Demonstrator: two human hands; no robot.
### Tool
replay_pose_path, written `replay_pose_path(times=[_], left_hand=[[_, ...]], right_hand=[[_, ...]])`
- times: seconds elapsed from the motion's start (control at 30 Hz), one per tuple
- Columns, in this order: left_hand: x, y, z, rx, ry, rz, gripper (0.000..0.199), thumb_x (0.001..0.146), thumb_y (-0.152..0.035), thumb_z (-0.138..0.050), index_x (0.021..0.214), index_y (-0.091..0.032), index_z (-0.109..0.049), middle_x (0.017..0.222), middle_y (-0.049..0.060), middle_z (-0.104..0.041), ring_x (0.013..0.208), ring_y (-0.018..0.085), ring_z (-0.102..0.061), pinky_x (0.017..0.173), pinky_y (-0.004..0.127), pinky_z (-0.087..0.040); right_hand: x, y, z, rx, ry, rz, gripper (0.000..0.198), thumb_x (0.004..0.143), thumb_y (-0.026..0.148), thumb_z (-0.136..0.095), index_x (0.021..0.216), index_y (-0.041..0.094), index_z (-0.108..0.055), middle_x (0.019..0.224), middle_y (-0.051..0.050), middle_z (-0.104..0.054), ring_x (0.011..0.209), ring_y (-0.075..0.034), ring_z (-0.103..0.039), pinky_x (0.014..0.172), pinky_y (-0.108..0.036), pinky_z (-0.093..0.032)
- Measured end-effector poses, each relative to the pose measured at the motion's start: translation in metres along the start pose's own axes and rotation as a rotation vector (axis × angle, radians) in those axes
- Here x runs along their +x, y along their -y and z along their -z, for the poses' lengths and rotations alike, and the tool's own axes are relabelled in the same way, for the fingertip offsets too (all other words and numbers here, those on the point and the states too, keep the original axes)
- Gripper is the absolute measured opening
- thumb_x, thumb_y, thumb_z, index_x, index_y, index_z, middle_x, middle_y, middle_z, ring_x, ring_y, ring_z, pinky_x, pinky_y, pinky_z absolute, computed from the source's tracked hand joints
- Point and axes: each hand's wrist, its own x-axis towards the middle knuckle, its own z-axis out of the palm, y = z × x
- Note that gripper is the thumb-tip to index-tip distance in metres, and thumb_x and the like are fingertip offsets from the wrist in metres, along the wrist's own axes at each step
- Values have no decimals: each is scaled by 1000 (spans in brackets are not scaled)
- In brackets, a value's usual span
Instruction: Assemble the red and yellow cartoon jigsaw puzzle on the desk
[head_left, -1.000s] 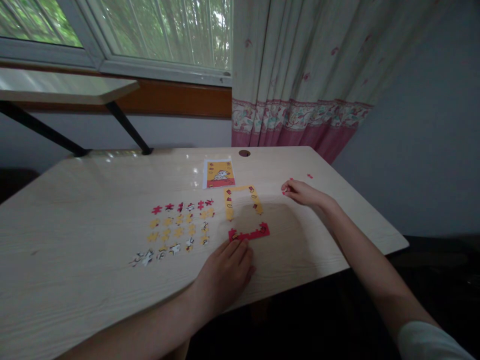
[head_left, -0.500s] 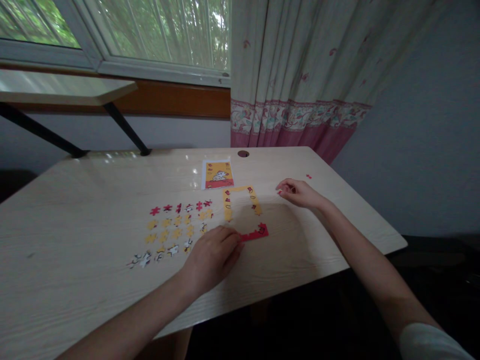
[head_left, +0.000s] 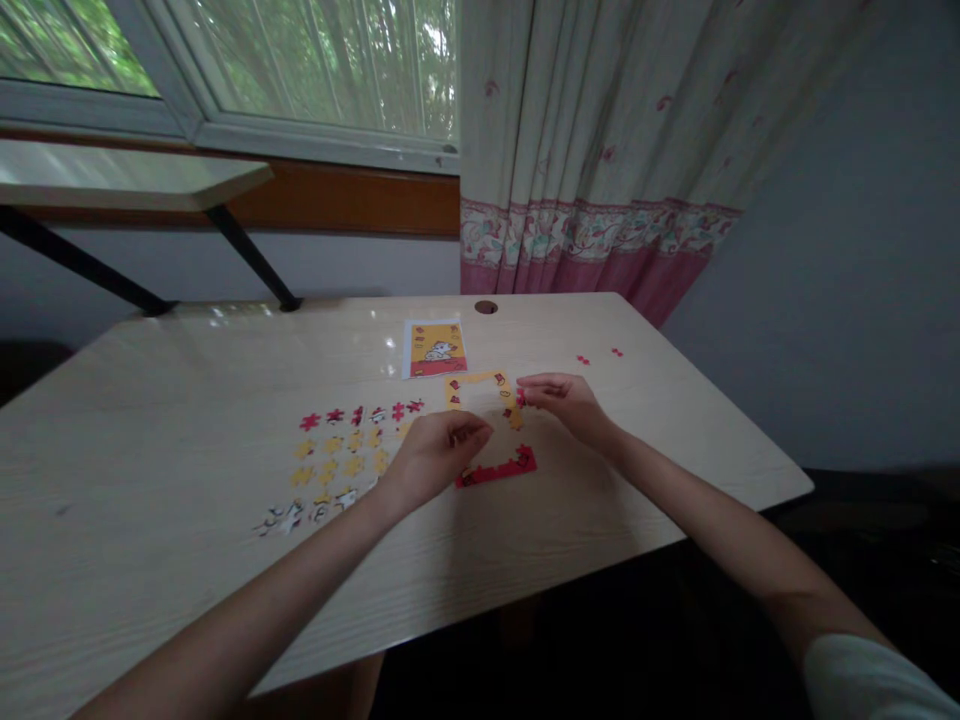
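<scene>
My right hand (head_left: 564, 405) pinches a red puzzle piece (head_left: 521, 398) between thumb and fingers, by the right side of the puzzle border. That border has a yellow upper part (head_left: 476, 378) with little printed drawings and a separate red bottom strip (head_left: 499, 472). A gap stands between the two on the right side. My left hand (head_left: 439, 455) hovers over the border's left part and hides some of it. Its fingertips are closed together; whether a piece is between them I cannot make out. Left of it lie rows of loose pieces (head_left: 330, 467), red, yellow and white.
A printed picture card (head_left: 436, 350) of a white animal on yellow and red lies behind the border. Two red pieces (head_left: 583, 360) rest at the back right. A raised shelf (head_left: 135, 178) stands at the back left, and the table (head_left: 675, 460) has a round hole (head_left: 486, 307).
My right hand has moved left to the border with a red piece. My left hand has come off the red strip and lifted. A second red piece now shows at the back right.
</scene>
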Motion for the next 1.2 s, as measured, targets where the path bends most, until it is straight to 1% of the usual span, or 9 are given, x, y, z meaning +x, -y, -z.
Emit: replay_pose_path(times=[0.17,0.33,0.53,0.7,0.83,0.97,1.07,1.13,1.2], left_hand=[[18,-7,-12,-60,6,64,23,77,-33,-58,81,-16,-73,67,3,-69,56,13,-56,51,22,-40],[18,-5,-21,-147,-48,77,25,78,-35,-58,83,-16,-73,72,5,-71,59,14,-58,56,25,-43],[16,-1,-24,-235,-90,70,26,77,-37,-60,83,-15,-72,70,5,-70,58,13,-56,56,25,-41],[20,6,-26,-418,-164,106,27,72,-39,-62,76,-15,-70,64,3,-65,55,11,-51,52,23,-36],[24,13,-24,-509,-155,95,25,69,-38,-63,72,-15,-69,61,1,-62,54,10,-48,51,22,-34],[24,15,-22,-476,-115,88,23,70,-37,-62,71,-15,-69,61,1,-61,55,10,-48,51,22,-34],[24,16,-22,-431,-89,91,24,72,-37,-62,75,-15,-69,61,0,-61,54,10,-48,51,22,-35],[24,15,-21,-362,-48,90,24,76,-36,-59,79,-14,-70,62,0,-62,54,11,-50,52,22,-36],[19,11,-20,-212,-38,80,24,80,-34,-56,82,-14,-69,64,1,-63,56,12,-52,52,23,-39]], right_hand=[[-7,-4,-15,-1,-5,75,22,66,39,-74,82,24,-70,82,-1,-71,76,-15,-67,74,-34,-55],[-12,-2,-19,-24,-9,106,20,68,40,-73,80,25,-69,79,0,-70,74,-15,-66,73,-34,-55],[-16,0,-20,-36,-45,110,22,66,41,-74,75,23,-66,77,-1,-70,69,-14,-66,65,-31,-55],[-15,-1,-19,-62,13,158,24,68,42,-73,75,20,-64,74,-1,-70,64,-12,-64,59,-27,-53],[-15,-2,-14,-243,9,305,21,74,38,-70,83,20,-67,72,-2,-68,62,-12,-62,56,-26,-48],[-17,6,-7,-524,35,569,14,78,30,-67,89,21,-69,76,-3,-69,71,-13,-61,64,-27,-46],[-18,12,-3,-638,76,720,10,79,27,-66,86,20,-68,75,-3,-69,72,-14,-60,69,-28,-46],[-18,14,0,-684,95,773,9,80,26,-65,84,19,-67,73,-2,-68,71,-13,-60,69,-28,-45],[-17,14,4,-716,112,770,9,79,27,-65,82,18,-66,72,-2,-67,70,-13,-59,69,-27,-45]])
